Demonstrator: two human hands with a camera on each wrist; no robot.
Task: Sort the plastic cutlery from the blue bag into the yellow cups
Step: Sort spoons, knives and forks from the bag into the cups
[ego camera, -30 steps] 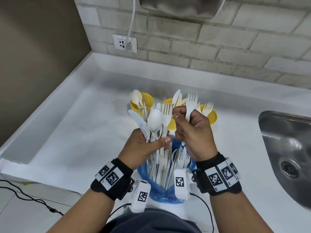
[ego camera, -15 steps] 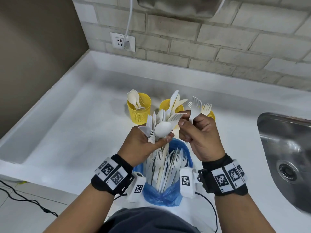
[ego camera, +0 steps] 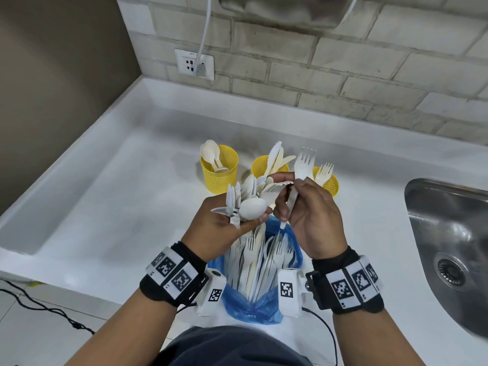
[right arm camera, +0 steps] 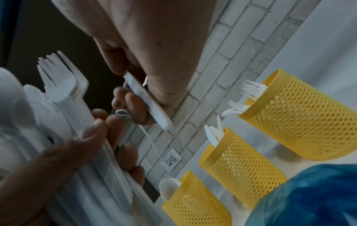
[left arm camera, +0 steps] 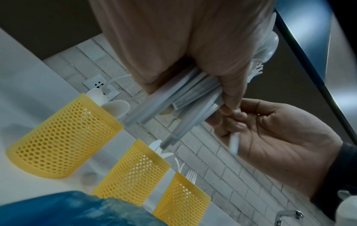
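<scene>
Cutlery (ego camera: 260, 262) stands in the blue bag (ego camera: 250, 307) at 6 o'clock. Left hand (ego camera: 221, 228) grips a mixed bundle (ego camera: 248, 204); right hand (ego camera: 311, 215) pinches one fork (ego camera: 303, 165). Three yellow cups (ego camera: 219, 175) wait at 12. Wrist bands (ego camera: 173, 270) carry square codes; the socket's (ego camera: 194, 64) print is unreadable.

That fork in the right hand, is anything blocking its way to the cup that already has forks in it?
Nothing visible does. The right hand holds the fork upright just in front of the fork cup, the rightmost of the three. The left hand with its cutlery bundle sits off to the left, not between them.
</scene>
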